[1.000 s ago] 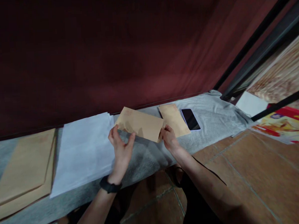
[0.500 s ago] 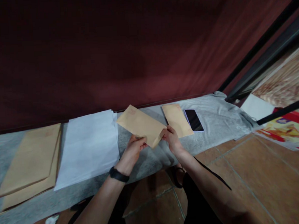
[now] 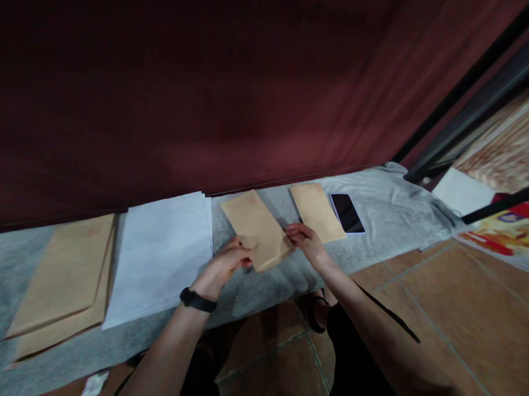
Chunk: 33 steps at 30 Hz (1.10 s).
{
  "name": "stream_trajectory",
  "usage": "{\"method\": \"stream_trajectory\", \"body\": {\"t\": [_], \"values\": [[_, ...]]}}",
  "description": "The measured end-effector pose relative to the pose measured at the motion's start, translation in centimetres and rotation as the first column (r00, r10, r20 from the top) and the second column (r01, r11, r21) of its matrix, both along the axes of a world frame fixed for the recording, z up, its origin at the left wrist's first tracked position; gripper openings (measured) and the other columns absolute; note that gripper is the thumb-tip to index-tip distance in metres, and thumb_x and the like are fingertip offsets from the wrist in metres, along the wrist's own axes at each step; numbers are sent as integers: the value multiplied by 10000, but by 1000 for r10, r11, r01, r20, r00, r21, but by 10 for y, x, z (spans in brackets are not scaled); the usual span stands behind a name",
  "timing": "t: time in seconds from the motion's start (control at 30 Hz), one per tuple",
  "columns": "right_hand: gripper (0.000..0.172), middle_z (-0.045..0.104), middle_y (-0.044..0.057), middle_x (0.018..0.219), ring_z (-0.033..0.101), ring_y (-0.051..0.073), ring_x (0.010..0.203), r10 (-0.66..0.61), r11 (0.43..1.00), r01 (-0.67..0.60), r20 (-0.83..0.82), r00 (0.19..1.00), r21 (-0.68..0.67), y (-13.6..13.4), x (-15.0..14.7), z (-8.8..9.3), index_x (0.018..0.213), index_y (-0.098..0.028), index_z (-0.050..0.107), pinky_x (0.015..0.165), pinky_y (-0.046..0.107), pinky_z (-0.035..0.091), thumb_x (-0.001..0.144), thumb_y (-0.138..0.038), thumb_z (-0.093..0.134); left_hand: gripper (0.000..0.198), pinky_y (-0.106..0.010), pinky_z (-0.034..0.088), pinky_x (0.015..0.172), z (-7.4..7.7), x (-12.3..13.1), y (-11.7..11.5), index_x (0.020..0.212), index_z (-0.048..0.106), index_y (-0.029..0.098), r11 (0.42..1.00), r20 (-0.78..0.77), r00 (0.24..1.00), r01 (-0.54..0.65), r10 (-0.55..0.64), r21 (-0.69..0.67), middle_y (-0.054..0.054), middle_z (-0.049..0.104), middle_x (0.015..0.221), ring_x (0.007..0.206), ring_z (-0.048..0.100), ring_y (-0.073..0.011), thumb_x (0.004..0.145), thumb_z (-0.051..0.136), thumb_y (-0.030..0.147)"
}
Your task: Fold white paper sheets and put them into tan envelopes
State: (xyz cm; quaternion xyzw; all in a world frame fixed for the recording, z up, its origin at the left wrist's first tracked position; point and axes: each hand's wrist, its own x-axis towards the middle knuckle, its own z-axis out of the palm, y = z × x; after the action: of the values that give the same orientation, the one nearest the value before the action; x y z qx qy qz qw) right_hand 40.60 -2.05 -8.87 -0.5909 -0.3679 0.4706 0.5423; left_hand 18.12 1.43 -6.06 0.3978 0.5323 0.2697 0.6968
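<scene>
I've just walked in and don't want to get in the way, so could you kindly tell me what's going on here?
A person has a brown envelope between both hands, the left hand at its left edge and the right hand at its right. On the grey cloth, white sheets and larger brown envelopes lie to the left; another small envelope and a phone lie to the right.

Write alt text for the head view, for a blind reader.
A left hand and right hand hold a brown envelope by its sides over grey cloth. White sheets and larger brown envelopes lie to its left; another envelope and a phone to its right.
</scene>
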Motion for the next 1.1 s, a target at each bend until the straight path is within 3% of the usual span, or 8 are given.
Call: {"method": "stream_trajectory", "body": {"t": [0.1,0.27,0.4,0.5,0.57,0.83,0.97,1.1], "values": [[308,735,81,1102,677,219,1055,31,980,-105,398,917,166,0,-1,-1,1090,-203,710,976,398,528,890,-316,505,475,-186,445,511,-2,-1,0,1085,573,167,993,-111,990,96,-88,73,14,664,745,615,632,-126,628,677,88],[473,453,106,1557,424,227,1433,204,861,-507,875,440,54,-14,-16,-9,1455,-180,508,1206,436,324,1017,-334,418,559,-301,520,615,-7,1,-3,1318,446,139,926,-564,825,234,-28,296,-13,671,758,680,669,-205,774,572,122],[550,340,116,1613,311,241,1498,185,856,-513,965,184,-66,-22,-25,-18,1539,-147,376,1245,462,231,1039,-372,408,521,-494,465,1014,-8,14,-9,1407,442,78,659,-763,571,453,302,600,-216,626,1264,1215,590,-338,902,497,193],[546,351,136,1604,311,256,1497,168,858,-509,973,161,-64,-23,-27,-22,1523,-117,397,1246,478,223,1031,-352,425,504,-509,283,1190,-13,34,-8,1465,439,142,411,-740,603,619,297,669,-162,428,1549,1475,324,-318,972,420,248],[528,421,169,1561,327,276,1489,170,861,-504,971,169,-63,-23,-29,-24,1486,-78,446,1245,498,218,1014,-314,457,483,-499,183,1235,-20,47,-2,1460,473,190,336,-762,610,687,218,645,-102,393,1593,1514,249,-290,993,390,281],[576,414,196,1558,297,281,1502,198,818,-571,966,168,-68,-35,-30,-23,1499,-81,421,1238,525,233,1021,-401,458,527,-462,81,1248,-44,59,40,1510,432,203,415,-810,542,699,225,583,-62,368,1614,1525,226,-240,1012,304,317],[733,315,167,1618,267,249,1515,276,732,-672,950,146,-109,-41,-19,-15,1566,-106,291,1248,463,245,982,-476,534,552,-472,85,1246,-46,54,48,1540,384,200,486,-807,525,650,268,584,-69,356,1619,1532,203,-253,1012,305,341],[671,379,126,1598,348,224,1479,325,666,-740,930,169,-98,-39,-7,-8,1536,-156,377,1237,425,279,958,-409,605,567,-473,85,1250,-46,52,41,1550,356,158,484,-824,503,671,260,562,-91,339,1624,1538,185,-261,1014,298,330]]}}
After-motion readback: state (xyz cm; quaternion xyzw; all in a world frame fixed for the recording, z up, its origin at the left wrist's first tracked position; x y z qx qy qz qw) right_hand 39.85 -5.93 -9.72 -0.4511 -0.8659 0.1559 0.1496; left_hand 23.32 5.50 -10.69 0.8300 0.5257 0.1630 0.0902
